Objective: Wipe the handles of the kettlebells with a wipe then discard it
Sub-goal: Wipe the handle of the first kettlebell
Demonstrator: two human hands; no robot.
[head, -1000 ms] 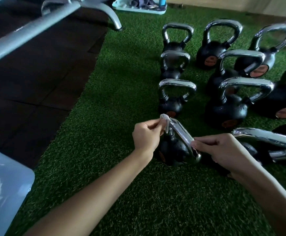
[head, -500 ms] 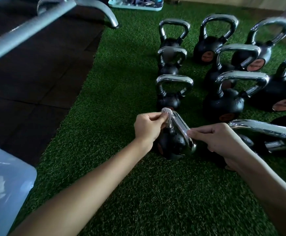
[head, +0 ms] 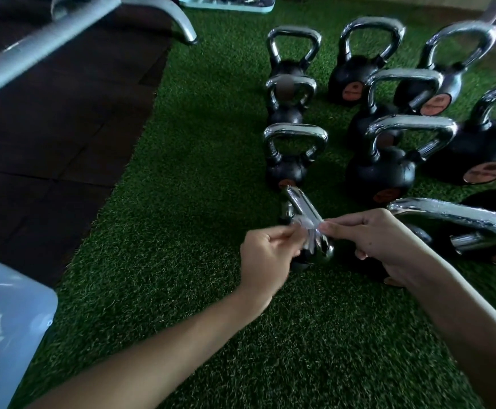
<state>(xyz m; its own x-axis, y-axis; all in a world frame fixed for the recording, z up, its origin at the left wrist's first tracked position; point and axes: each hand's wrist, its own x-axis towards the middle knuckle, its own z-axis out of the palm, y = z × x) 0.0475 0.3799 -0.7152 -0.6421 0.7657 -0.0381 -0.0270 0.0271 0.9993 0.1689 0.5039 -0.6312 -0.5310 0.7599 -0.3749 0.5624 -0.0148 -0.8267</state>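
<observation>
Hands close together: left hand has slid the thin, crumpled white wipe down from the far bend of the handle to its middle, where right hand now pinches it too. Handle is smooth curved chrome on the nearest small black kettlebell, which sits on coarse green turf. Other round black kettlebells stand beyond.
</observation>
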